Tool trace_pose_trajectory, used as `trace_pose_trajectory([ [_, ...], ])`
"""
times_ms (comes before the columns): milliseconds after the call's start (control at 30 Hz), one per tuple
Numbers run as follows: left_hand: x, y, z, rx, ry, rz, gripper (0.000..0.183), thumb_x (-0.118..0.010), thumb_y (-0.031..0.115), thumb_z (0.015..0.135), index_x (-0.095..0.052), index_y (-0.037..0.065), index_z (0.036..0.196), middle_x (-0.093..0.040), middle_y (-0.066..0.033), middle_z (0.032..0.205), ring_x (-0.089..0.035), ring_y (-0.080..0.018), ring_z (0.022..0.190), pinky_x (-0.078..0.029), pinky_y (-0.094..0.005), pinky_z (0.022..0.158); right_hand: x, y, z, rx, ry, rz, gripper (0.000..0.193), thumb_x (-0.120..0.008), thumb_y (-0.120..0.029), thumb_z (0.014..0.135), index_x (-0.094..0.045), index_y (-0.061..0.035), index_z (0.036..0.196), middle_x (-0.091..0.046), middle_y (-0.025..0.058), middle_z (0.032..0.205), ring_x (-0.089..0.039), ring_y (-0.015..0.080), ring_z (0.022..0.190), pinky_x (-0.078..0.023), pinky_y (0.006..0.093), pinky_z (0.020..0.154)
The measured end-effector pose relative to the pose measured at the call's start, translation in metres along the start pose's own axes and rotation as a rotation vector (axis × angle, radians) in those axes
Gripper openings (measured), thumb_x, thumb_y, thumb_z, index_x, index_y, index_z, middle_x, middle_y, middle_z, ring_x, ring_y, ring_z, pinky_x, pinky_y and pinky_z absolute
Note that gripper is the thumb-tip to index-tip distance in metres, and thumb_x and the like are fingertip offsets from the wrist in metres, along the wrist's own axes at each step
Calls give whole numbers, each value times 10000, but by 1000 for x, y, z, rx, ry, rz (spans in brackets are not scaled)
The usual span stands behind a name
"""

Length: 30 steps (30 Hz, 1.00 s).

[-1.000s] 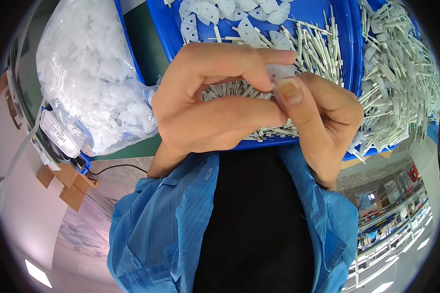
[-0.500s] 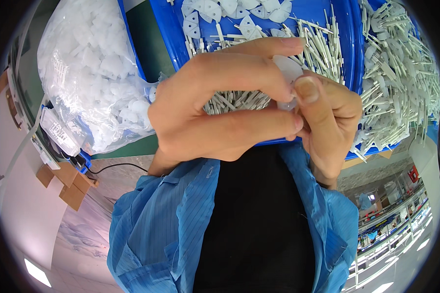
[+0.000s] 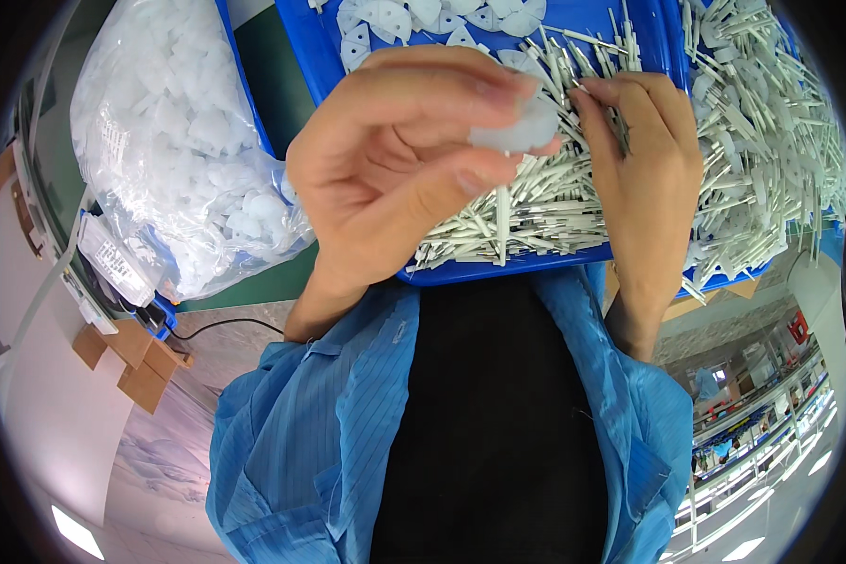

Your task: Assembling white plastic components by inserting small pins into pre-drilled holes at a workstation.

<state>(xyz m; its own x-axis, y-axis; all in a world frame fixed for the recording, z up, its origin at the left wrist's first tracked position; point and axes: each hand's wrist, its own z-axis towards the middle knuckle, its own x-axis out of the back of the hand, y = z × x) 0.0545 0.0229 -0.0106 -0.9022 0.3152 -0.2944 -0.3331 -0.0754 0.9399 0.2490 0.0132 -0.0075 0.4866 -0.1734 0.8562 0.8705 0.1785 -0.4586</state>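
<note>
My left hand [image 3: 385,169] is raised over the blue tray [image 3: 498,273], its thumb and fingers pinching a translucent white plastic piece [image 3: 526,130] with a rounded edge. A thin white rod [image 3: 503,226] shows just below that piece; whether it is fixed to it I cannot tell. At the tray's right side, my right hand [image 3: 650,155] reaches down among loose white rods with metal tips [image 3: 555,221]. Its thumb and forefinger close on one thin rod near the pile's top. The other right fingers curl out of sight. Flat white fan-shaped pieces [image 3: 385,19] lie at the tray's far end.
On the left stands a large clear bag [image 3: 169,122] full of white plastic pieces. Right of the tray, another blue container [image 3: 724,282] is heaped with rods joined to white pieces [image 3: 761,141]. A black cable [image 3: 226,321] runs along the lower left.
My hands were together at the white piece and have now parted. The left has drawn back leftward with the piece, turning it; the right has moved up into the rods.
</note>
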Motion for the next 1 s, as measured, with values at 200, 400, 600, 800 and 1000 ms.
trace_pose_trajectory([
  [200,2,-8,2,141,116,-70,369,-583,328,958,-538,24,1163,-601,-174,1132,-653,-415,1009,-593,-455,832,21,-50,-16,-404,-110,674,132,-576,-61,952,-569,-3,1070,-634,99,963,-589,123,812,-475,274,734],
  [400,1,-9,1,95,89,-74,309,-572,286,967,-544,24,1130,-590,-169,1060,-655,-320,984,-566,-454,886,13,-56,-15,-181,-110,509,79,-551,-85,966,-565,-7,972,-636,65,763,-524,72,574,-431,215,545],
  [600,0,-2,1,111,85,-57,246,-590,182,947,-546,-11,1093,-576,-172,1028,-641,-241,926,-555,-422,887,16,-60,-17,-181,-130,483,56,-580,-57,944,-598,-5,931,-623,60,710,-512,66,523,-407,223,493],
  [800,3,0,1,-107,32,203,203,-605,127,927,-569,-32,1048,-568,-168,1042,-639,-216,913,-553,-401,879,22,-64,-13,-231,-165,552,67,-567,-52,951,-606,0,932,-614,54,675,-509,49,543,-392,206,505],
  [1000,8,-5,4,-183,-81,332,240,-672,65,874,-567,-61,1050,-576,-167,1027,-640,-219,908,-553,-355,843,33,-65,-12,-286,-221,551,74,-546,-42,960,-596,10,945,-605,47,720,-492,44,559,-380,202,513],
])
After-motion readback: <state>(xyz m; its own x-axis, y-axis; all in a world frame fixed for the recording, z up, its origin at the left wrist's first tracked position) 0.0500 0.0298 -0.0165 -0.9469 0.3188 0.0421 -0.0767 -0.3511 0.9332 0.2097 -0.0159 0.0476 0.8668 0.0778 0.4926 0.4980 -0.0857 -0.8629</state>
